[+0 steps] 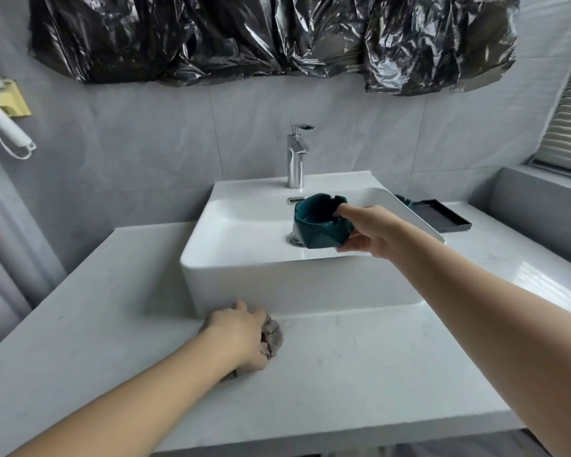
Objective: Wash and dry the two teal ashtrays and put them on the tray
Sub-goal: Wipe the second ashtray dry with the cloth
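The left hand (241, 334) is closest, squeezing a gray cloth (272, 338) on the white counter (360, 374). Farther away, the right hand (366, 230) holds a teal ashtray (317, 222) over the sink (244, 222). The other ashtray (404, 201) sits behind the sink, by the black tray (442, 216).

No legible text anywhere.
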Demonstrator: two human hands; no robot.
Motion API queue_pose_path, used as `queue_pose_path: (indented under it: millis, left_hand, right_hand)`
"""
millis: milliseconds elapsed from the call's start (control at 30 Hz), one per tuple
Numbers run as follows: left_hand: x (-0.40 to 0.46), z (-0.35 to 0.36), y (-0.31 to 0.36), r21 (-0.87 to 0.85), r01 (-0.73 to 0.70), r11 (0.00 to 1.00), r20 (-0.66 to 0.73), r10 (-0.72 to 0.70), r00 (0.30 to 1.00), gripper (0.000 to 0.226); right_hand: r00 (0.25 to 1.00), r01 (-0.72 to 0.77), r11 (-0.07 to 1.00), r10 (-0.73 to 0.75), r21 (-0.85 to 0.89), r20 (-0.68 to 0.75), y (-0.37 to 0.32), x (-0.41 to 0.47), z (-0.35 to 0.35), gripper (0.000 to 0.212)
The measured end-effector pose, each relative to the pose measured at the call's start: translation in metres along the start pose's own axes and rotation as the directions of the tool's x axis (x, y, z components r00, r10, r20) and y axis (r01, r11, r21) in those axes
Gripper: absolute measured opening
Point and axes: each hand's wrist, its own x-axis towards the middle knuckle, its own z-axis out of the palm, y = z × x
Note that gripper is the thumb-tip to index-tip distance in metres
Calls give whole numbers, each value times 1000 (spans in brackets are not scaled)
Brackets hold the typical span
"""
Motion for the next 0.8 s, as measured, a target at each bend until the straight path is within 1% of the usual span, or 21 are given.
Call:
queue_pose_path:
  millis: [100, 133, 167, 200, 267, 300, 367, 400, 433, 467, 500, 533, 567, 600, 667, 700, 733, 767, 800]
  left_hand:
    - [3, 13, -7, -114, -59, 992, -133, 44, 990, 38]
    - [2, 9, -12, -211, -81, 974, -172, 45, 984, 29]
    - [1, -1, -19, -343, -108, 933, -203, 39, 978, 19]
    - [1, -14, -27, -482, -150, 863, -237, 36, 971, 11]
    - [1, -52, -47, -688, -242, 684, -332, 0, 943, 18]
    - [0, -73, -54, -749, -307, 587, -400, -32, 916, 21]
    - [-2, -110, -61, -787, -487, 379, -556, -93, 826, 25]
    - [-2, -125, -61, -781, -569, 256, -611, -126, 782, 28]
    - [0, -138, -58, -776, -619, 121, -631, -152, 761, 30]
    - [5, -147, -55, -777, -629, 6, -620, -178, 764, 30]
    - [12, -155, -50, -786, -613, -75, -591, -200, 782, 28]
    - [23, -157, -46, -811, -575, -109, -547, -204, 812, 25]
    - [33, -159, -41, -844, -529, -86, -507, -188, 841, 20]
    - [44, -158, -36, -875, -483, 8, -478, -165, 863, 16]
    - [59, -158, -27, -884, -415, 214, -448, -138, 883, 10]
    - [64, -160, -24, -884, -391, 257, -434, -139, 890, 11]
    - [70, -162, -21, -892, -374, 255, -413, -121, 903, 15]
    - [78, -164, -20, -908, -361, 214, -385, -79, 920, 26]
    - [88, -166, -20, -929, -343, 136, -349, -21, 937, 43]
  right_hand:
    - [1000, 24, 1000, -24, 1, 10, 2, -6, 7, 37]
    - [999, 34, 999, -34, 0, 13, 2, -6, 8, 36]
    - [999, 44, 999, -43, -5, 14, 2, -7, 9, 36]
    - [998, 55, 998, -54, -10, 17, 2, -7, 10, 36]
    - [997, 80, 996, -79, -25, 21, 2, -6, 9, 35]
    - [995, 93, 995, -93, -37, 21, 2, -5, 8, 34]
    - [993, 120, 991, -119, -58, 16, 1, -4, 7, 31]
    - [992, 128, 989, -127, -67, 17, 0, -4, 7, 29]
    - [991, 134, 988, -132, -74, 21, -2, -4, 7, 27]
    - [990, 137, 988, -135, -76, 30, -3, -4, 7, 25]
    - [990, 140, 988, -137, -71, 39, -4, -4, 7, 24]
    - [989, 142, 988, -140, -64, 47, -6, -4, 7, 23]
    - [988, 146, 988, -143, -55, 52, -7, -3, 7, 22]
    - [988, 150, 988, -147, -49, 51, -9, -2, 7, 20]
    - [986, 163, 985, -160, -56, 41, -13, 4, 5, 18]
    - [985, 172, 983, -170, -62, 35, -15, 8, 4, 19]
    - [983, 181, 981, -179, -66, 32, -16, 12, 2, 19]
    - [982, 190, 980, -188, -60, 29, -19, 18, 1, 19]
    - [979, 204, 977, -202, -55, 31, -21, 24, 0, 20]
